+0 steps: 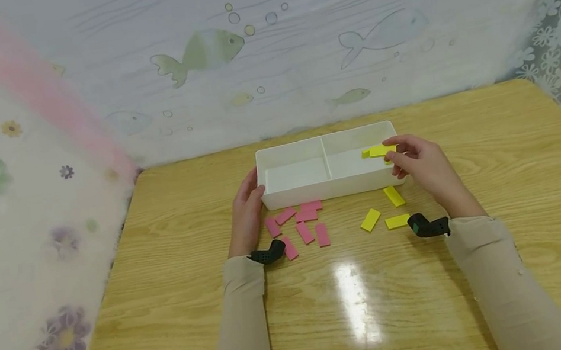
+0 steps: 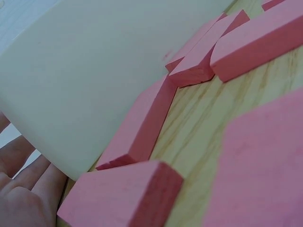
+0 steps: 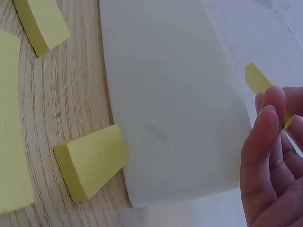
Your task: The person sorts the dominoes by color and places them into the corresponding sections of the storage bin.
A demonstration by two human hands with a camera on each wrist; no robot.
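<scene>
Spreading across the lower view, the wood-grain desk (image 1: 160, 317) carries a white two-compartment tray (image 1: 331, 190), set crosswise near the wall, with a thin divider (image 1: 325, 159) at mid-length. The left hand (image 1: 246, 214) rests along the outside of the tray's left end, its fingers a little spread and the thumb at the near corner; how hard they press I cannot tell. The right hand (image 1: 429, 167) reaches over the right end, thumb and fingertips pinching a yellow rectangular block (image 1: 381, 150) above the right compartment. More yellow shows just beside and below that block, though whether they touch is unclear. Done well, the step in hand, which looks like placing the block, calls for a light pinch, fingertips clear of the rim, a low release onto the tray's floor, and the left palm bracing the end so that nothing slides. Letting go high could knock the other yellow pieces askew. Three loose yellow blocks (image 1: 370, 220) lie on the desk in front of the right half, one close by the near wall; the pink rectangular blocks (image 1: 305, 232) cluster before the left half, some touching. No brand, label or writing is readable on tray or blocks; only a faint grey smudge (image 3: 156, 133) marks the tray's outer wall.
</scene>
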